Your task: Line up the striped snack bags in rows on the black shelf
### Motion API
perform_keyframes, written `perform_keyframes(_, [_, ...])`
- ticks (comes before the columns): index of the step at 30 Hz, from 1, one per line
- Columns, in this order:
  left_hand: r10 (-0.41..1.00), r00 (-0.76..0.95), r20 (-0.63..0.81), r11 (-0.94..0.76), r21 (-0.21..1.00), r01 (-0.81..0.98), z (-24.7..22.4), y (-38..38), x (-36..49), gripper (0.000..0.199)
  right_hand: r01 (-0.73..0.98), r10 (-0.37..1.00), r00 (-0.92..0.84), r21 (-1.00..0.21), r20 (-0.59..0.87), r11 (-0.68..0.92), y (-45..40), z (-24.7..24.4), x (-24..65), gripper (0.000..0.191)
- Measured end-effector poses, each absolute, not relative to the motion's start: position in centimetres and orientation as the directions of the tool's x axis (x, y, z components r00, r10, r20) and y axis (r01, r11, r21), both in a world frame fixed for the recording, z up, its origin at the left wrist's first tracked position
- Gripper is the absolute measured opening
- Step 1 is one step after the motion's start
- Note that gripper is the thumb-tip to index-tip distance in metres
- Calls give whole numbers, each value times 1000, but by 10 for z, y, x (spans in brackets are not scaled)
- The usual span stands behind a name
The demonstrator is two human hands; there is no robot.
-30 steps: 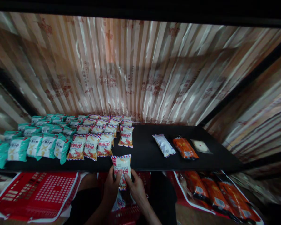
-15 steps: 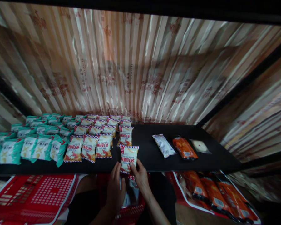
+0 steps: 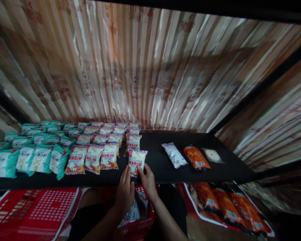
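Note:
A small white snack bag (image 3: 136, 162) with red lettering and striped ends stands nearly upright at the black shelf's (image 3: 153, 157) front. My right hand (image 3: 147, 179) grips its lower right side, thumb on the front. My left hand (image 3: 124, 190) is at the bag's lower left edge, fingers stretched, thumb apart from them and below the bag. Behind the held bag is a matching bag (image 3: 133, 142); more matching bags (image 3: 92, 159) stand in rows to its left. Farther left are rows of teal snack bags (image 3: 41, 159).
A white packet (image 3: 174, 155), an orange packet (image 3: 196, 157) and a clear packet with a pale round item (image 3: 213, 155) lie on the right. Below are red baskets: one on the left (image 3: 47, 207), one between my legs holding packets (image 3: 135, 214), and one with orange packets (image 3: 228, 204).
The snack bag and both hands have moved slightly farther onto the shelf, toward the bag behind. The view has shifted a little, so the left-hand rows appear farther left.

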State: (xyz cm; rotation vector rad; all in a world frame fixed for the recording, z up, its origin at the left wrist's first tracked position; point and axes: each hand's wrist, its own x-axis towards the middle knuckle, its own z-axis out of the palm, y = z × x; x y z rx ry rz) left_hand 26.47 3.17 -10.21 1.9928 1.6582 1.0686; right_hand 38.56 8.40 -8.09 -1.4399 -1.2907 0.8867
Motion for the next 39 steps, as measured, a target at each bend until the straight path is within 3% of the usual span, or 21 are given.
perform_keyframes(8, [905,40,425,-312,596,739,-106,51,269,55,379,957,199,-917,210,123,105,-87,382,38])
perform_keyframes(20, [905,38,425,-299,568,767,-102,71,263,56,510,958,156,-850,241,130,130,-98,376,41])
perform_keyframes(29, [875,88,476,-332,458,824,-106,71,259,59,559,956,80,-807,281,191,141,-106,378,45])
perform_keyframes(39, [776,222,591,-434,244,867,-100,90,246,64,557,958,104,-813,268,167,136,-104,375,54])
